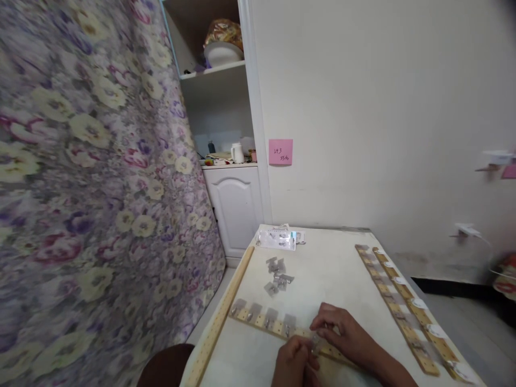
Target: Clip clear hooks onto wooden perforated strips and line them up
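Note:
Over a pale wooden strip with holes (278, 325), my two hands meet around a small clear plastic card (315, 342) carrying something shiny. My left hand (295, 361) is closed, its thumb and fingers pinched at the card's lower left. My right hand (347, 332) curls in from the right, thumb and fingertips bent together at the card's upper edge. Further left along the strip sit several similar cards (270, 317), each with a small metallic piece. The fingers partly hide the held card and the strip beneath.
A loose pile of small greyish cards (278, 277) lies beyond the strip. Clear packaging (276, 239) is at the table's far edge. A bare holed strip (221, 317) runs along the left edge; two loaded strips (397, 309) lie right. A floral curtain (100, 188) hangs left.

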The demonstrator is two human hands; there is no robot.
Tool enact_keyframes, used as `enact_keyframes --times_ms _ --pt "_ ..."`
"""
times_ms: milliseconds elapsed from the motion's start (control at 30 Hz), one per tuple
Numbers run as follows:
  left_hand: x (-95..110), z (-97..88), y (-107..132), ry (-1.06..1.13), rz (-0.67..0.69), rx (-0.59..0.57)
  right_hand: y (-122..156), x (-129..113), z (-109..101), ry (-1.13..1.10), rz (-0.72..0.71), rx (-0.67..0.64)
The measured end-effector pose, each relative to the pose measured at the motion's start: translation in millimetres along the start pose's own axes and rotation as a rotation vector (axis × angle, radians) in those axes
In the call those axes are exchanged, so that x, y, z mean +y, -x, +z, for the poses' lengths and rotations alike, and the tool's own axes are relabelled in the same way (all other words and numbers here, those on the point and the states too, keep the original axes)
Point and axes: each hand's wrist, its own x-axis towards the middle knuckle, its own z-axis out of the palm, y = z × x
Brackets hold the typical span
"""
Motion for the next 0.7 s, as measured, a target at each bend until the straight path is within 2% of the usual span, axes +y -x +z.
enact_keyframes --times_ms 167,367,533,700 --pt "-7.6 1.0 2.7 -0.034 -0.015 -0.025 -1.6 10.4 11.6 -0.087 0.131 0.029" --pt "-27.1 0.6 -1.9 0.120 -0.084 -0.062 -2.0 31.5 19.5 -0.222 0.219 -0.022" --pt "-43.7 -1.7 -11.3 0.213 -0.135 0.007 -1.7 49.0 24.7 -0.204 0.233 -0.027" --pt "-52.2 1.2 -24.1 0.236 -0.155 0.107 -6.6 61.6 38.2 -0.159 0.260 0.064"
